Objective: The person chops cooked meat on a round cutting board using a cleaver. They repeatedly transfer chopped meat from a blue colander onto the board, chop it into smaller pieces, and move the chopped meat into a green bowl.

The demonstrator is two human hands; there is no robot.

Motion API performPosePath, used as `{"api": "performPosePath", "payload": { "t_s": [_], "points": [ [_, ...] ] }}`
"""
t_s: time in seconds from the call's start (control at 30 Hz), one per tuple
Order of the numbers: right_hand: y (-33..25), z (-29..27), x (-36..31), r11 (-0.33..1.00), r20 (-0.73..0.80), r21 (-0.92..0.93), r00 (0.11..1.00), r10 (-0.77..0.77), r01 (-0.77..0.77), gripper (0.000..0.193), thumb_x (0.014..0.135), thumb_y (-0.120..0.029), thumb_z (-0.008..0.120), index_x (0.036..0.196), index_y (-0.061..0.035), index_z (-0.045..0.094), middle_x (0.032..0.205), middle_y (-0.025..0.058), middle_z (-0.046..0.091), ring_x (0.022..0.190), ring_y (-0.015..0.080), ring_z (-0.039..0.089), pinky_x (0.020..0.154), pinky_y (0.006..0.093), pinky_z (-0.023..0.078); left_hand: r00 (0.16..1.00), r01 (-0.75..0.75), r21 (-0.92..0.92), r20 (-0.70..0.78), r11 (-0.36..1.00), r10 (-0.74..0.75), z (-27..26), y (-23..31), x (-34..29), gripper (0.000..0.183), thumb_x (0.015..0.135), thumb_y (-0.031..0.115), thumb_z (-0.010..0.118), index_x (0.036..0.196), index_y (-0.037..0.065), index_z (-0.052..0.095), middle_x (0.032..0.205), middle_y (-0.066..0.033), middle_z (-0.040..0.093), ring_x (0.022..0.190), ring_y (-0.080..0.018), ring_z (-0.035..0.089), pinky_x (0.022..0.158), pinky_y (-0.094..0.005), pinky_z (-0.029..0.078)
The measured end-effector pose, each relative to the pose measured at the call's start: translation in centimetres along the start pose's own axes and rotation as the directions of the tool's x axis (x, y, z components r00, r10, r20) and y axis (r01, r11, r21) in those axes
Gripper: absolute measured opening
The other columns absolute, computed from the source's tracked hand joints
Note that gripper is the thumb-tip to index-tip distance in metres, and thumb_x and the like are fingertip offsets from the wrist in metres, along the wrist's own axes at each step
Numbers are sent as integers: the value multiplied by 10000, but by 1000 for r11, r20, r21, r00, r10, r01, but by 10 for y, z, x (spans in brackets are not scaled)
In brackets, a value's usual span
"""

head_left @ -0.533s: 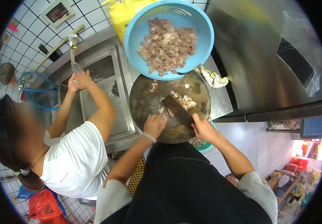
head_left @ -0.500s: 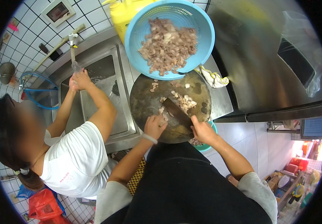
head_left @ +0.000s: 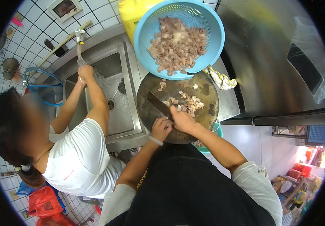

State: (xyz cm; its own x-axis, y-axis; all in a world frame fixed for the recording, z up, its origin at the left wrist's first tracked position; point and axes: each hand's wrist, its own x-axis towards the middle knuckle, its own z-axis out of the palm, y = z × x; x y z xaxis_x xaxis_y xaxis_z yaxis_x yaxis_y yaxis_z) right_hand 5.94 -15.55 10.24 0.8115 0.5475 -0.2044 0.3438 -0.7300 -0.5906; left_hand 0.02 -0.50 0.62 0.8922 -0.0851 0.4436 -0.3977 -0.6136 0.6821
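A round, dark chopping block [head_left: 150,83] stands before me. My right hand [head_left: 183,119] grips a cleaver [head_left: 157,103] by its handle, the blade slanting up and left over the block. Close against the cleaver's near side, my left hand [head_left: 161,129] is at the block's near edge with its fingers curled in; what they hold, if anything, is hidden. Small pieces of chopped pale pink meat [head_left: 193,104] lie in a loose heap right of the blade. Beyond the block, a light blue colander [head_left: 218,35] holds a mound of cut meat [head_left: 179,44].
At the left a co-worker in a white shirt [head_left: 81,160] holds both hands under a running tap [head_left: 79,35] over a steel sink [head_left: 132,101]. A yellow jug [head_left: 127,15], a white cloth [head_left: 222,80], a steel cabinet [head_left: 260,56] and a green basin [head_left: 219,132] surround the block.
My right hand and the cleaver have moved left across the block, close to my left hand. My left hand has curled in more. The co-worker's hands have shifted under the tap.
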Motion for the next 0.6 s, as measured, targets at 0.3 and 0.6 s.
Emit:
{"api": "performPosePath", "payload": {
  "t_s": [0.3,0.6],
  "points": [
    [-7,-32,-82,990,235,-132,969,72,-41,333,754,-20,548,1011,-10,337,731,270,623,691,450,622,594,519,496,995,82,-69,-51,994,-85,0,-1,-1,174,668,44,701,827,10,638,883,-112,597,752,-293,572,673,-359,484],
    [21,21,-11,998,-78,65,997,16,-11,309,835,-64,550,1045,-17,328,650,281,578,651,468,594,561,528,474,1000,11,-34,9,999,-10,-5,2,8,195,673,55,725,846,15,643,853,-121,618,758,-304,568,698,-368,483]
  ]
}}
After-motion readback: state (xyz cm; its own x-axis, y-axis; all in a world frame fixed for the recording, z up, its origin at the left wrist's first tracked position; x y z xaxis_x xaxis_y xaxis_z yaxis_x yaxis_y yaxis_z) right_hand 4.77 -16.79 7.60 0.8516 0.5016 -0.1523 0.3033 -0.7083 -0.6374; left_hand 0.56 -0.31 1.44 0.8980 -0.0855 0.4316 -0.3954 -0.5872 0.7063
